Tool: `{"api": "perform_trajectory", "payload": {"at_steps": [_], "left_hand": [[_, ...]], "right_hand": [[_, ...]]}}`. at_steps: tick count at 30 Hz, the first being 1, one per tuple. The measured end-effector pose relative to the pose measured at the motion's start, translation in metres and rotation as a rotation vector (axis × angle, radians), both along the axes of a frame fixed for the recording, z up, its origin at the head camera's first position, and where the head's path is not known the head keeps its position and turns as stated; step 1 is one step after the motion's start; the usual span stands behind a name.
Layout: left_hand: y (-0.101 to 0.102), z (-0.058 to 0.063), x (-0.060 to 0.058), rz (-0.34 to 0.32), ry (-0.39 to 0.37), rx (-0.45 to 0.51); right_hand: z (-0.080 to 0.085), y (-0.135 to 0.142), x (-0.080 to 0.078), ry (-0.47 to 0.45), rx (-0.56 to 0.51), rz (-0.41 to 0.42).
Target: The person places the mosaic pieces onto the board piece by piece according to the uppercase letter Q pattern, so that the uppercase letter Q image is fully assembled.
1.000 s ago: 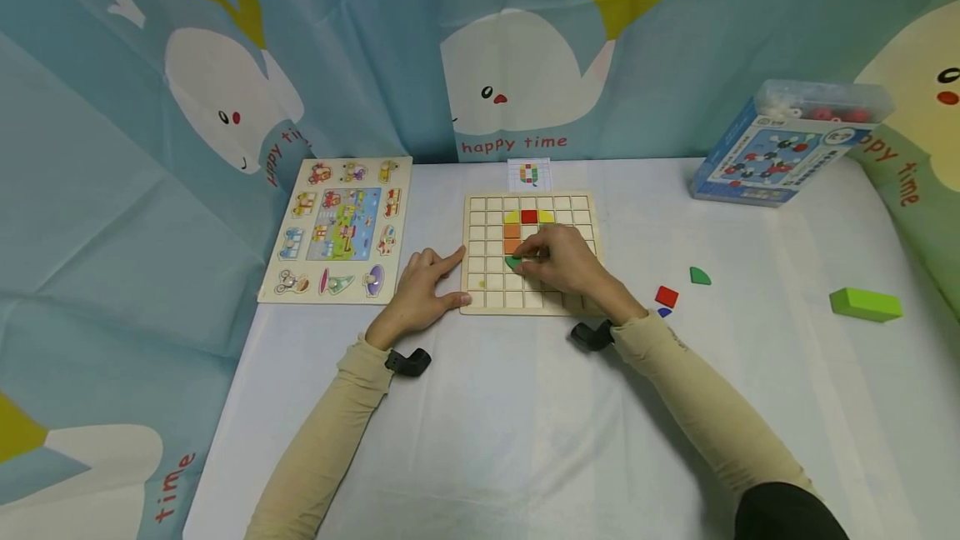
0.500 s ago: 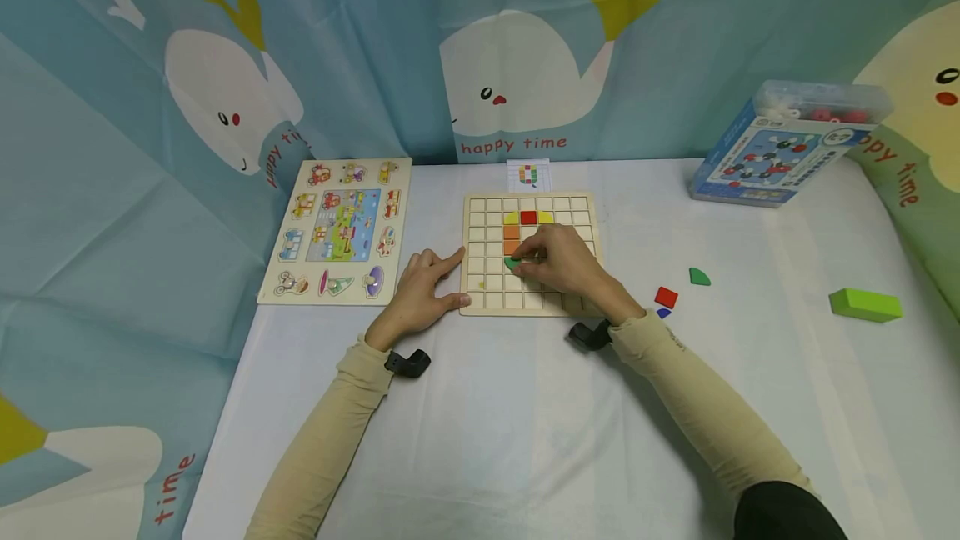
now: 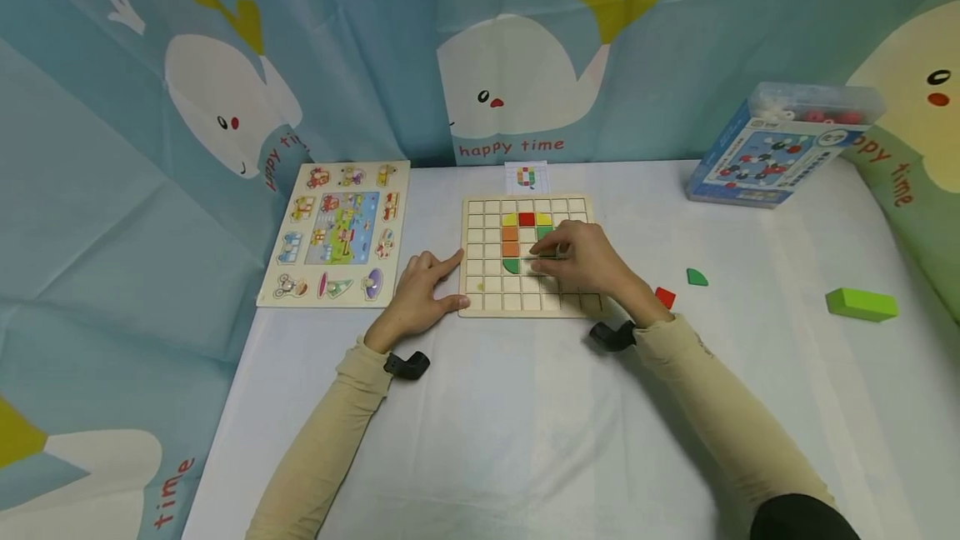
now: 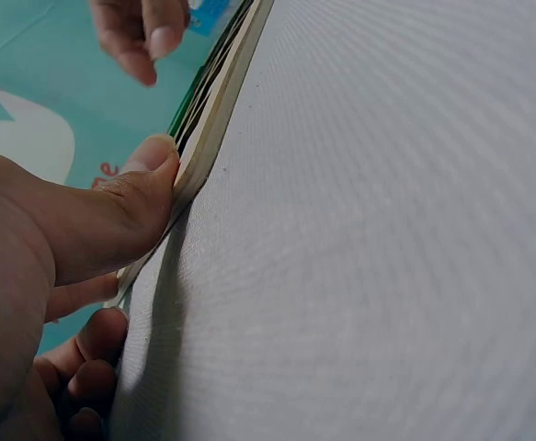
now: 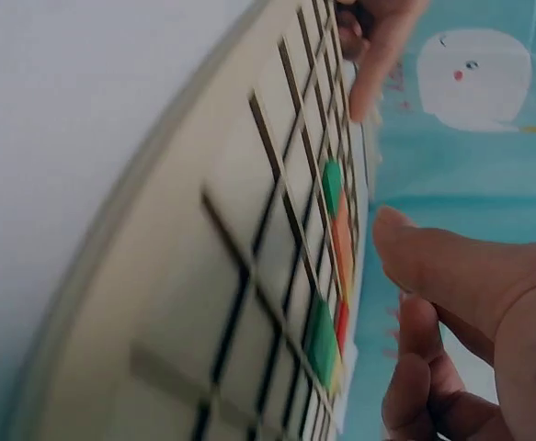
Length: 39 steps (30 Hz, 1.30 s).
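A wooden grid board (image 3: 480, 310) lies mid-table. My left hand (image 3: 420, 294) is at its left side, index fingertip and straight thumb (image 4: 139, 197) touching the edge. In the grid sit a red square (image 3: 527, 219), yellow pieces (image 3: 509, 220) on both sides of it, two orange squares (image 3: 510, 242) below on the left and a green quarter-round piece (image 3: 511, 267) under those. Green also shows at the right (image 3: 544, 233), partly covered by my right hand (image 3: 588, 257). That hand hovers over the board, thumb and fingers apart, nothing between them.
A small pattern card (image 3: 527, 179) lies behind the board. Right of it are a loose red square (image 3: 664, 298), a green quarter-round piece (image 3: 697, 277) and a bright green block (image 3: 862, 305). A picture puzzle (image 3: 292, 294) lies left; a blue box (image 3: 765, 157) stands back right.
My right hand has let go of the green quarter-round piece, which stays in the grid under the orange squares, and has moved right. My left hand stays at the board's edge.
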<state>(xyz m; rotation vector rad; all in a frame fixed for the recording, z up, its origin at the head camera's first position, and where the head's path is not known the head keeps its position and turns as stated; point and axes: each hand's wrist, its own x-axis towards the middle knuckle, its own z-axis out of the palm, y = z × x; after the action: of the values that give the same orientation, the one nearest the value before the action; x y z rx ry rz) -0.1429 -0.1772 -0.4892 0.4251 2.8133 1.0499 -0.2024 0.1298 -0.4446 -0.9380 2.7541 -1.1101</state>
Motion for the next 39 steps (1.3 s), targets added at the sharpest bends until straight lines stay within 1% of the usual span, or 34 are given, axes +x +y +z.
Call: {"api": "perform_trajectory", "payload": {"at_steps": [4, 15, 19, 24, 28, 34, 39], "left_hand": [[0.0, 0.0, 0.001, -0.001, 0.004, -0.005], [-0.001, 0.001, 0.0, -0.003, 0.018, 0.004], [-0.001, 0.0, 0.0, -0.003, 0.026, 0.002], [0.0, -0.001, 0.001, -0.004, 0.028, 0.001], [0.0, -0.001, 0.001, -0.004, 0.026, 0.0], [0.0, -0.002, 0.0, -0.001, 0.017, -0.005], [0.0, -0.002, 0.001, -0.002, 0.014, 0.0]], "right_hand": [[0.006, 0.024, 0.001, -0.024, 0.047, -0.018], [0.027, 0.09, 0.006, -0.151, 0.209, -0.05], [0.03, 0.114, 0.011, -0.174, 0.257, -0.071], [0.027, 0.14, 0.02, -0.177, 0.269, -0.088], [0.023, 0.152, 0.028, -0.183, 0.269, -0.101], [0.015, 0.157, 0.034, -0.24, 0.29, -0.119], [0.011, 0.159, 0.037, -0.231, 0.295, -0.146]]}}
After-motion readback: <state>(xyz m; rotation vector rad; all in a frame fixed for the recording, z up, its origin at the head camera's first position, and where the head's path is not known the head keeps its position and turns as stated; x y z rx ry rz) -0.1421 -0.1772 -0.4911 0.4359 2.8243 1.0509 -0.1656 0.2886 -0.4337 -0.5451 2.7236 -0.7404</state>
